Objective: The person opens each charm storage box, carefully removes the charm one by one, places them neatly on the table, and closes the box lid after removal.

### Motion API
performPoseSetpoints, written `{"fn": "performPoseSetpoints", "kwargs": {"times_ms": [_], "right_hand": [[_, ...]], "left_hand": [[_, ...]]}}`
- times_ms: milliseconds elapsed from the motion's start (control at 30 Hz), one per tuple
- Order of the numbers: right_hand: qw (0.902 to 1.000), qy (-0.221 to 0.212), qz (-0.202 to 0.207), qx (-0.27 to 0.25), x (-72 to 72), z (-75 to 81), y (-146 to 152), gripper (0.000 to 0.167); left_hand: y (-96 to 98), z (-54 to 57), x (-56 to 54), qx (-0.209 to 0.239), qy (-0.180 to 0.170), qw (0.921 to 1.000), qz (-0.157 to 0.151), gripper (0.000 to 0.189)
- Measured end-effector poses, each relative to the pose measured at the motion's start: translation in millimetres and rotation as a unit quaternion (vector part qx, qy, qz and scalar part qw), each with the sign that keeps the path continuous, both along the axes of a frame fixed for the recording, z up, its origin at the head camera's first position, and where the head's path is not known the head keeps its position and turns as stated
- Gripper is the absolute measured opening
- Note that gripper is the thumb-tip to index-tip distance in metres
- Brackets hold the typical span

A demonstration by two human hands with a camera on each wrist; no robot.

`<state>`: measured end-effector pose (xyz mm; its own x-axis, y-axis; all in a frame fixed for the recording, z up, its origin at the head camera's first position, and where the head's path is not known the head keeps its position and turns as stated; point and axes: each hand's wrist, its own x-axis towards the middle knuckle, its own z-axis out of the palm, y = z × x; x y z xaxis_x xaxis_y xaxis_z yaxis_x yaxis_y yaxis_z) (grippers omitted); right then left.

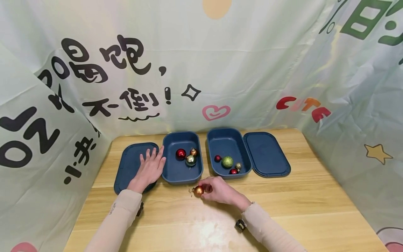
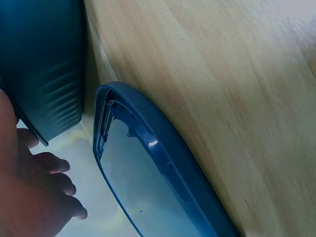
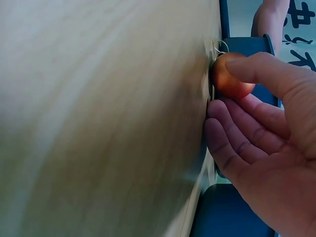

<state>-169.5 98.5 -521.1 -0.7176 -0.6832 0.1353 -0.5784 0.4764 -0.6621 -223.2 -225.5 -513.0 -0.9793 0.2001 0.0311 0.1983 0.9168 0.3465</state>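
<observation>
1. Right hand [image 1: 221,191]: thumb and forefinger pinch a copper-gold Christmas bauble [image 1: 198,191], just in front of the left blue box [image 1: 176,173].
2. Left hand [image 1: 149,168]: fingers spread, nearly straight, holding nothing, over the left lid [image 1: 129,162]; contact with the box rim cannot be told.
3. Risk (judged): the smooth, round bauble could slip from a loose pinch and roll; its thread loop [image 3: 220,46] could snag on a rim.
4. Comparison: the right wrist view reveals three extended fingers, mostly concealed in the head view; only the latter shows the boxes' contents.
</observation>
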Motion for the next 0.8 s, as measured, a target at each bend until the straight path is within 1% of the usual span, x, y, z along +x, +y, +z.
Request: {"fn": "performPoseSetpoints", "kwargs": {"times_ms": [267,533,800], "right_hand": [[0.9999,-0.015,-0.003,-0.008,0.7,-1.4,0.0,0.038],[1.0,0.001,0.009,-0.001,0.4,-1.7,-0.1,0.038],[0.9999,-0.007,0.014,0.003,-0.6,-0.5,0.1,0.039]], "left_hand": [[0.1,0.1,-0.1,0.003,-0.002,1.0,0.002,0.06],[-0.4,0.8,-0.1,0.004,-0.002,1.0,-0.001,0.06],[-1.4,0.5,0.1,0.004,-0.003,1.0,-0.001,0.061]]}}
